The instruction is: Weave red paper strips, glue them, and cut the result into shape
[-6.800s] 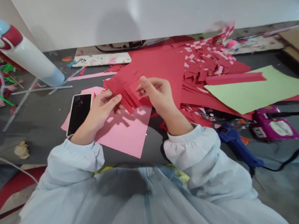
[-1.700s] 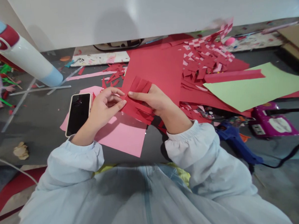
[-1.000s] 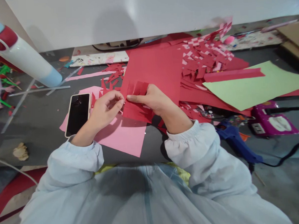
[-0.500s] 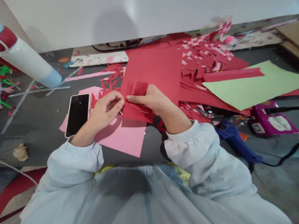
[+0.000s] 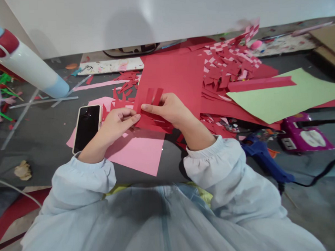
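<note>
A small piece of red paper cut into strips (image 5: pixel 150 107) is held over a pink sheet (image 5: pixel 138 151) on the dark table. My left hand (image 5: pixel 117 124) pinches its left edge with thumb and fingers closed. From the other side my right hand (image 5: pixel 169 110) grips the same piece, fingers wrapped over its strips. A black phone (image 5: pixel 87 127) lies face up just left of my left hand.
A big red sheet (image 5: pixel 173 75) and a red-and-pink woven piece (image 5: pixel 231 61) lie behind the hands. A green sheet (image 5: pixel 288 96), a blue glue gun (image 5: pixel 265 162) and a purple device (image 5: pixel 307 138) are at the right. A white and blue bottle (image 5: pixel 26 61) leans at far left.
The red strip piece has been turned and folded smaller between my hands since the earliest frame. Over the last second both hands stay nearly in place, with the strips tilted slightly upward.
</note>
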### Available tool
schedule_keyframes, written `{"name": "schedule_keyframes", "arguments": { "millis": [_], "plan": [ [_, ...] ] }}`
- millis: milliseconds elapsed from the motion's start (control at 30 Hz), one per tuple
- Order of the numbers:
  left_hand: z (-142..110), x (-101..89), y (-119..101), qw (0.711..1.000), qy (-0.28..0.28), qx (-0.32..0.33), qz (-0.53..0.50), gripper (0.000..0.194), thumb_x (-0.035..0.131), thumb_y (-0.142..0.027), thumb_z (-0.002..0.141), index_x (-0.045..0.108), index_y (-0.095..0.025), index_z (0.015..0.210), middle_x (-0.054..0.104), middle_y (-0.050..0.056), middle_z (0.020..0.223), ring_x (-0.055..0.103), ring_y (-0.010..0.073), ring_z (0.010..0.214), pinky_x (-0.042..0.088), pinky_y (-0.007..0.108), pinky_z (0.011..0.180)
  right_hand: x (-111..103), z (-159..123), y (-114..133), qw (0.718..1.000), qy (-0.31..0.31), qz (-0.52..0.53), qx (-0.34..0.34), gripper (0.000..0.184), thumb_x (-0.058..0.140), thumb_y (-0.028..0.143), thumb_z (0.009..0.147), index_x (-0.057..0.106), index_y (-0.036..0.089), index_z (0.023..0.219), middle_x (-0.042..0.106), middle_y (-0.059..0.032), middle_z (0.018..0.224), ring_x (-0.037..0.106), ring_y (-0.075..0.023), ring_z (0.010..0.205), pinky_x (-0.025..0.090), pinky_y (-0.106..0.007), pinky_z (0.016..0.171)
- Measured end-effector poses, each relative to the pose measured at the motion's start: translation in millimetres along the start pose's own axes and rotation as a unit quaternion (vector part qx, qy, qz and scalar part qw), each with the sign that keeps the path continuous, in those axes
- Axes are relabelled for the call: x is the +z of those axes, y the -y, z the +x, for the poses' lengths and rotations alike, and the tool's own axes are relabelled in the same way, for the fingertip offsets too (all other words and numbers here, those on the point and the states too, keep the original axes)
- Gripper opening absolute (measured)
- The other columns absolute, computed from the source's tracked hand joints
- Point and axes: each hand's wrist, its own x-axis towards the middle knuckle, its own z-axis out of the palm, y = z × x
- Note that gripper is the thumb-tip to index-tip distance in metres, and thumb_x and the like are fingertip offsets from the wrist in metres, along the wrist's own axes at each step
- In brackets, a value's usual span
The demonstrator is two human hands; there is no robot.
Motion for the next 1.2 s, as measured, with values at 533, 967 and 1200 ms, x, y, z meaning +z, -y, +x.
{"name": "schedule_keyframes", "arguments": {
  "millis": [533, 967, 1200],
  "plan": [
    [-2, 2.9, -9, 0.993, -0.037, -0.074, -0.09, 0.038, 0.085, -0.047, 0.069, 0.07, -0.014, 0.08, 0.075, 0.004, 0.073, 0.073, 0.0155, 0.067, 0.058, 0.025, 0.066, -10, 5, -3, 0.999, -0.001, -0.039, -0.026, 0.033, 0.085, 0.044, 0.066, 0.07, 0.015, 0.068, 0.069, -0.0023, 0.065, 0.056, -0.0109, 0.06, 0.044, -0.026, 0.058],
    [-2, 3.5, -9, 0.987, -0.041, -0.103, -0.117, 0.034, 0.09, -0.043, 0.063, 0.076, -0.014, 0.074, 0.077, 0.005, 0.068, 0.07, 0.013, 0.059, 0.059, 0.025, 0.065, -7, 2, 1, 0.998, 0.017, -0.057, -0.021, 0.031, 0.082, 0.044, 0.068, 0.069, 0.015, 0.068, 0.061, -0.0002, 0.059, 0.049, -0.0096, 0.056, 0.038, -0.026, 0.054],
    [-3, 3.7, -11, 0.99, -0.05, -0.097, -0.087, 0.028, 0.086, -0.039, 0.069, 0.076, -0.013, 0.074, 0.077, 0.006, 0.071, 0.071, 0.0134, 0.062, 0.058, 0.025, 0.066, -9, 1, 2, 0.997, 0.026, -0.074, -0.021, 0.031, 0.081, 0.043, 0.07, 0.069, 0.014, 0.066, 0.059, 0.0003, 0.06, 0.046, -0.0092, 0.058, 0.036, -0.027, 0.056]
  ]
}}
